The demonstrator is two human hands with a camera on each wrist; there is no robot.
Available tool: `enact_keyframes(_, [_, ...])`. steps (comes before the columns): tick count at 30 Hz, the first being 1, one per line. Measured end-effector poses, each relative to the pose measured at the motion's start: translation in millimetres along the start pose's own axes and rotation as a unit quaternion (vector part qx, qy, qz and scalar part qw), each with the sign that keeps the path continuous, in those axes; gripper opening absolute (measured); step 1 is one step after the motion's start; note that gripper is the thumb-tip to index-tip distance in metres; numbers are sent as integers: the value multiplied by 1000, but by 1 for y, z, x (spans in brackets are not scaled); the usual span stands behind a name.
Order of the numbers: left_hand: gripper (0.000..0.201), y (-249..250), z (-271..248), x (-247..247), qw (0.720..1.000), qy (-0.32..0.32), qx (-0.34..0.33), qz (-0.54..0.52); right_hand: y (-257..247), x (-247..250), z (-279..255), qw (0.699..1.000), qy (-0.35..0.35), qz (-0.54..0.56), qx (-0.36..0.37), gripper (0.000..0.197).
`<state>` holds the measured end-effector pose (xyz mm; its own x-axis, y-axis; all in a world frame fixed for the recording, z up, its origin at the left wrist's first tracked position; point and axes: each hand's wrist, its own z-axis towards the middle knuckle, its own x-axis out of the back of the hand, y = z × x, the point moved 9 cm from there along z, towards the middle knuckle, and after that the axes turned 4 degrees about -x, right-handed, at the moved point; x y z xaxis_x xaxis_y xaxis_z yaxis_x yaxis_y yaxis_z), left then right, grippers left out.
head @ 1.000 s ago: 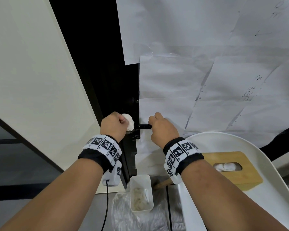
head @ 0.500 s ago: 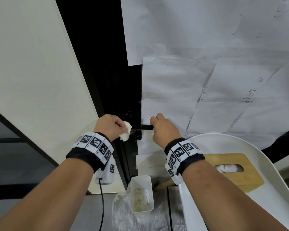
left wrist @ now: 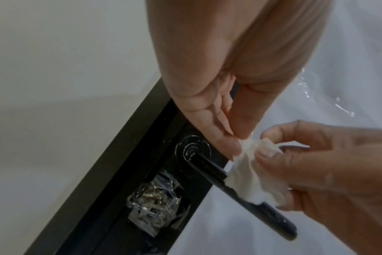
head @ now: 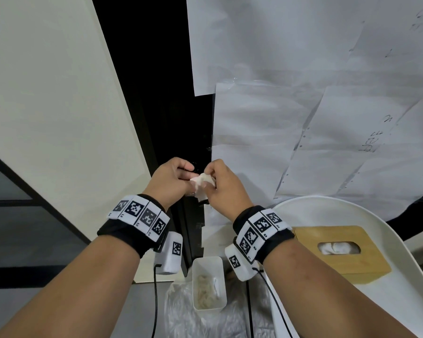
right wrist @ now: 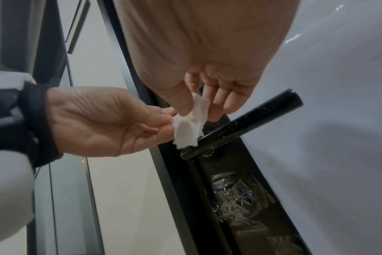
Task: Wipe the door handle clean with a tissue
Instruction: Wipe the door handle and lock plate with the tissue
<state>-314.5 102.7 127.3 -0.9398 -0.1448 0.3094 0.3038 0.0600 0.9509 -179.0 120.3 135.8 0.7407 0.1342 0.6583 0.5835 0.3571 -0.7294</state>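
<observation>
Against the black door handle, just above its bar, I pinch the crumpled tissue between my left hand and my right hand, fingertips of both closed on it.

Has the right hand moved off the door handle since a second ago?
Yes. The right hand left the door handle, shifting left toward the black door edge, and now pinches the tissue.

We see a soft, crumpled paper tissue in the grip. Just below it, the door handle is smooth, glossy black. Beside the grip, matt paper sheets; lower, a wood-grain tissue box.
</observation>
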Motion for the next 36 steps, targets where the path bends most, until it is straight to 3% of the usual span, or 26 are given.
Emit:
enact_keyframes(2, [29, -5, 3, 6, 1000, 22, 6, -11, -3, 4, 0, 999, 29, -28, 19, 25])
enact_keyframes(6, [22, -13, 11, 16, 981, 75, -36, 176, 5, 19, 0, 970, 101, -221, 21, 27])
enact_keyframes(8, [23, -21, 14, 11, 978, 74, -27, 196, 7, 16, -2, 952, 105, -288, 20, 27])
enact_keyframes(12, [22, -26, 20, 10, 976, 83, -21, 199, 8, 3, 2, 972, 96, -215, 8, 34])
enact_keyframes(17, [23, -23, 25, 9, 973, 81, -35, 211, -9, -29, 5, 974, 42, -216, 57, 6])
enact_keyframes(22, [23, -25, 24, 6, 971, 86, -37, 220, -9, -21, 2, 969, 20, -241, 43, 23])
enact_keyframes(29, [23, -33, 25, 3, 979, 84, -19, 184, 12, 6, -4, 965, 22, -260, -12, 24])
enact_keyframes(36, [24, -28, 23, 4, 975, 98, -33, 196, -19, -27, -4, 962, 7, -266, 57, 28])
